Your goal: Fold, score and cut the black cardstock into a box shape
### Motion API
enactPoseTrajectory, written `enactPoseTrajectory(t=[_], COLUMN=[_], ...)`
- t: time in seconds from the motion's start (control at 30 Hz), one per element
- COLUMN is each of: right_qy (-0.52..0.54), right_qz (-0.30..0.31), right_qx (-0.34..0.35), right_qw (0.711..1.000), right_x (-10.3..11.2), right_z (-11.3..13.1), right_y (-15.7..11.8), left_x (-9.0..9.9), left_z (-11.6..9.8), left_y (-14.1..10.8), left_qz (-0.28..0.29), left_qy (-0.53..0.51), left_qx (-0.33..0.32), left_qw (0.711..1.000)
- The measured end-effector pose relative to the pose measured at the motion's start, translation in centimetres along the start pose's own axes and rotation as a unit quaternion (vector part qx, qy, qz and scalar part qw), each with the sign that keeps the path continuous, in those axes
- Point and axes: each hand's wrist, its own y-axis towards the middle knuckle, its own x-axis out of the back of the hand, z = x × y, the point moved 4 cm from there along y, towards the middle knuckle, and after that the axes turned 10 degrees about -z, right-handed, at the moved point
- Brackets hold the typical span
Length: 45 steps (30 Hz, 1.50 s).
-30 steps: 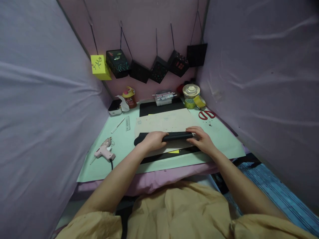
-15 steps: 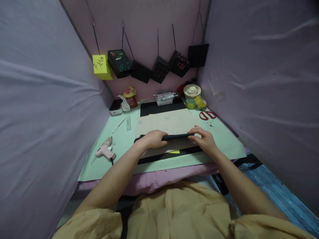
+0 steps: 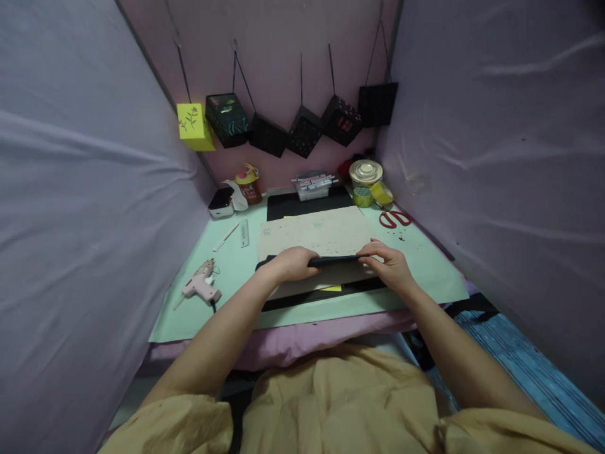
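A folded black sheet (image 3: 338, 260) lies across a cream board (image 3: 314, 233) at the middle of the table. My left hand (image 3: 295, 263) is closed on the sheet's left part, thumb in front and fingers behind. At its right end my right hand (image 3: 384, 261) pinches the edge between thumb and fingers. Under the board is a larger black sheet (image 3: 307, 205), which shows at the back and front. A bit of yellow paper (image 3: 331, 289) peeks out near the front edge.
A glue gun (image 3: 202, 284), a white pen (image 3: 225, 237) and a ruler (image 3: 244, 233) lie left. Red scissors (image 3: 395, 219) and tape rolls (image 3: 363, 197) are right. Behind are a marker box (image 3: 314, 186) and a bottle (image 3: 248, 186). Boxes (image 3: 305, 131) hang at the back.
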Motion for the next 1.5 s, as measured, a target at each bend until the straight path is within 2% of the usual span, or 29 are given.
enactPoseTrajectory(t=[0.37, 0.63, 0.97, 1.07, 1.23, 1.5], right_qy=[-0.035, -0.119, -0.14, -0.172, -0.248, -0.262], right_qz=[0.029, 0.026, 0.014, 0.02, 0.04, 0.05], right_qx=[0.045, 0.105, 0.124, 0.149, 0.178, 0.208], right_qw=[0.998, 0.987, 0.982, 0.973, 0.951, 0.941], right_x=[0.4, 0.1, -0.1, -0.1, -0.9, -2.5], right_z=[0.9, 2.5, 2.2, 2.6, 3.9, 4.3], right_y=[-0.1, -0.1, -0.4, -0.5, -0.8, -1.2], left_x=[-0.4, -0.5, -0.5, -0.4, -0.4, -0.8], left_z=[0.1, 0.0, -0.6, -1.0, -1.2, -1.7], left_y=[0.0, -0.2, -0.5, -0.7, -1.0, -1.3], left_qz=[-0.007, -0.014, -0.021, -0.022, -0.041, -0.055], left_qy=[0.013, 0.012, 0.023, 0.031, 0.043, 0.056], left_qx=[-0.012, -0.007, 0.004, 0.004, 0.018, 0.043], left_qw=[1.0, 1.0, 1.0, 0.999, 0.998, 0.996])
